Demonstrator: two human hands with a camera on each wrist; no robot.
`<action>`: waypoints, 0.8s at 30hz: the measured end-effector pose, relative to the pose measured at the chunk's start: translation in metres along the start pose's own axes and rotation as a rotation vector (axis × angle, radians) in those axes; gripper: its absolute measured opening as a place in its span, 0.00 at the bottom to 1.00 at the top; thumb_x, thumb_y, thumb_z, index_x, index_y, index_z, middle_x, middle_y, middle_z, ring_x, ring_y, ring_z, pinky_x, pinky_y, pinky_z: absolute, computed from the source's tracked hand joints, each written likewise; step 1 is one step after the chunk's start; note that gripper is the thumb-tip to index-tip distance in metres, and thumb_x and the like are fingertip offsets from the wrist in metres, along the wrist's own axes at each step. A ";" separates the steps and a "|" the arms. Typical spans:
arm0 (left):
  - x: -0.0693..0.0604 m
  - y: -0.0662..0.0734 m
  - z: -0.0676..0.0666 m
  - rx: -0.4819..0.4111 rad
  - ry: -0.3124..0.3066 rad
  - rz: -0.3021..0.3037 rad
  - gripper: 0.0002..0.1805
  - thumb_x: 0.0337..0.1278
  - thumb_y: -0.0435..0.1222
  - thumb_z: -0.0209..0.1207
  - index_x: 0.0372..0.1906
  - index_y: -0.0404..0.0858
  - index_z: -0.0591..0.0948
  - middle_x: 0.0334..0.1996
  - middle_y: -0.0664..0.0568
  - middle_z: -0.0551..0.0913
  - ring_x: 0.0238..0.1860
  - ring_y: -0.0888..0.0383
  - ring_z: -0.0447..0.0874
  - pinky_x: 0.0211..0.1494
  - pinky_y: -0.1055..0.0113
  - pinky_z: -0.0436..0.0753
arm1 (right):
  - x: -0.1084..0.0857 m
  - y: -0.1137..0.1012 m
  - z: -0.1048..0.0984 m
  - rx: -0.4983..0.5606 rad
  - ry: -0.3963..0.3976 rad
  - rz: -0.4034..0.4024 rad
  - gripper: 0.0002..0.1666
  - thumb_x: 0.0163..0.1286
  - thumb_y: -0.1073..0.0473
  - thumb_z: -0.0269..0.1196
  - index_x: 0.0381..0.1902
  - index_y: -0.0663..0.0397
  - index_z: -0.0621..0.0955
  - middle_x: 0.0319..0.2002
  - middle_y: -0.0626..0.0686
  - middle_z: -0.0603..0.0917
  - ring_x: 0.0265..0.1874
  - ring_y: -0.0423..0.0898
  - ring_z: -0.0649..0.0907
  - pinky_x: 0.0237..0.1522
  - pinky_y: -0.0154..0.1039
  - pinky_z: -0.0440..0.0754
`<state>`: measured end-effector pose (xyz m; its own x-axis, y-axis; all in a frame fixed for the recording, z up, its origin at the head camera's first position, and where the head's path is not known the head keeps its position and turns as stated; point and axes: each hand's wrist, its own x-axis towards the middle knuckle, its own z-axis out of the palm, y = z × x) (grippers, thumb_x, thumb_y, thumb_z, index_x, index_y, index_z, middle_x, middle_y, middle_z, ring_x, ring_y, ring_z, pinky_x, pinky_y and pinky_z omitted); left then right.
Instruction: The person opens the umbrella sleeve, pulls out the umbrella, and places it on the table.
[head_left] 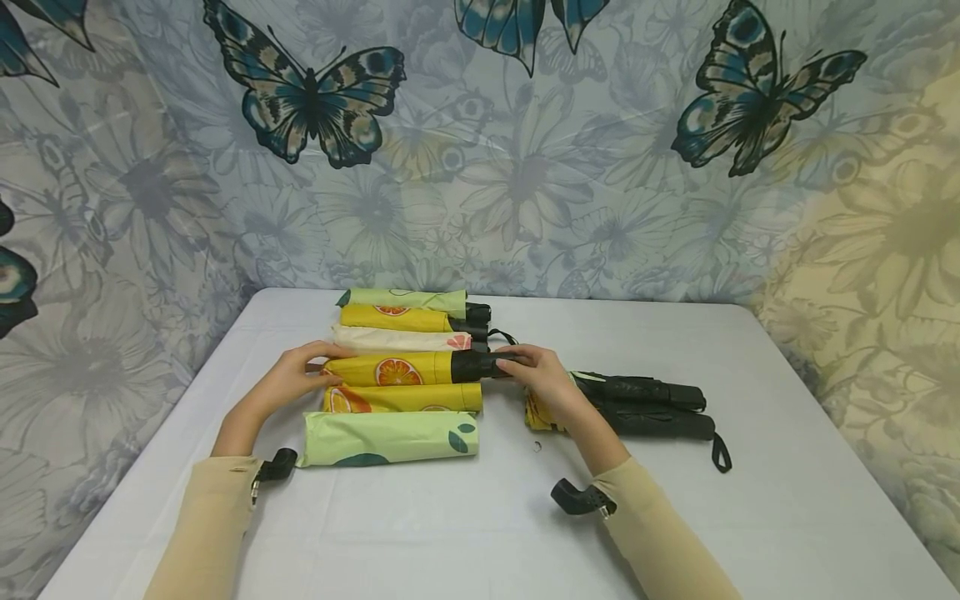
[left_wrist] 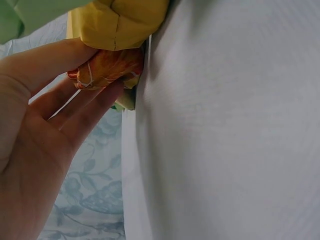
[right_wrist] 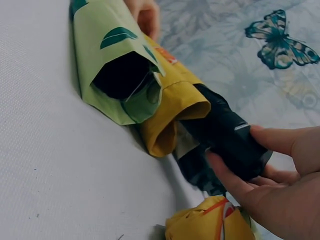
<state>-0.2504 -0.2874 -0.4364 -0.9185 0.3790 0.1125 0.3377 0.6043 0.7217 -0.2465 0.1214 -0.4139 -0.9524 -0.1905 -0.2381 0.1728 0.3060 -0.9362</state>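
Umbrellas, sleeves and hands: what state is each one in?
Yellow orange-print fabric sleeve: held, black umbrella end protruding
Left hand: holding its left end
Right hand: gripping that black end
Front pale-green leaf-print sleeve: mouth open
Second yellow sleeve: mouth open
Rear green, yellow and cream umbrellas: folded, sleeved
Two black umbrellas: folded

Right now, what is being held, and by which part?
The yellow orange-print umbrella: left hand holds its sleeved end, right hand its bare black end.

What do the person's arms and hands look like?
The left sleeve and right sleeve are plain beige. The left hand and right hand wear no gloves. A black gadget sticks out from the left sleeve, and another from the right.
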 end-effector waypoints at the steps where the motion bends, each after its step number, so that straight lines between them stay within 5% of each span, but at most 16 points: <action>1: 0.000 0.000 0.000 0.001 0.000 0.000 0.24 0.56 0.28 0.65 0.59 0.40 0.79 0.60 0.42 0.78 0.64 0.41 0.73 0.62 0.47 0.80 | -0.001 0.000 -0.002 -0.005 -0.001 0.000 0.25 0.70 0.50 0.62 0.63 0.49 0.76 0.62 0.58 0.80 0.56 0.52 0.83 0.66 0.50 0.75; 16: 0.002 0.002 0.002 0.016 0.007 0.010 0.21 0.57 0.26 0.64 0.56 0.37 0.80 0.57 0.40 0.80 0.61 0.40 0.76 0.60 0.49 0.81 | -0.007 0.000 -0.016 0.022 -0.022 -0.002 0.30 0.71 0.47 0.61 0.67 0.51 0.73 0.66 0.59 0.75 0.58 0.56 0.82 0.70 0.55 0.70; 24: 0.002 0.002 0.002 -0.009 0.000 0.007 0.19 0.57 0.26 0.63 0.56 0.36 0.81 0.57 0.39 0.80 0.61 0.40 0.76 0.61 0.47 0.81 | -0.008 0.004 -0.025 0.085 -0.003 -0.004 0.29 0.72 0.49 0.60 0.66 0.56 0.72 0.64 0.62 0.76 0.55 0.57 0.84 0.66 0.51 0.75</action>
<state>-0.2512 -0.2838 -0.4365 -0.9162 0.3833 0.1172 0.3420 0.5954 0.7270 -0.2449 0.1471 -0.4092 -0.9524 -0.1944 -0.2349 0.1898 0.2250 -0.9557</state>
